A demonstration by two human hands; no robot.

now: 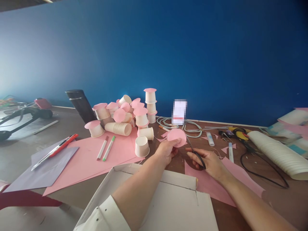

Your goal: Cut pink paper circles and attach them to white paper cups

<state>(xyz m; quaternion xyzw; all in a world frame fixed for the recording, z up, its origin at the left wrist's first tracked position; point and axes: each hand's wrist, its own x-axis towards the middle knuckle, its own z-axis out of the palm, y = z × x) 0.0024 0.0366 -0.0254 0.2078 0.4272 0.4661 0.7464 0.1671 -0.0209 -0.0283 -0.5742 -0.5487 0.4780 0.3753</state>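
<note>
Between the thumb and fingers of my left hand (168, 150) is a pink paper circle (176, 136), held up over the table. My right hand (209, 163) grips black-handled scissors (200, 158); their blades point up and left, close to the circle's right edge. Whether the blades touch the paper I cannot tell. Below my right hand lies a larger pink paper sheet (231, 183) with cut edges. Left of my hands, several white paper cups (141, 147) stand or lie in a cluster, many with pink paper circles (140, 111) on their ends.
A white board (173, 192) lies under my forearms. To the left are two markers (109, 148), a red utility knife (56, 150), pink sheets (84, 157) and a black bottle (80, 106). A long cup stack (274, 154), a black cable (262, 179) and a glue stick (231, 152) lie right.
</note>
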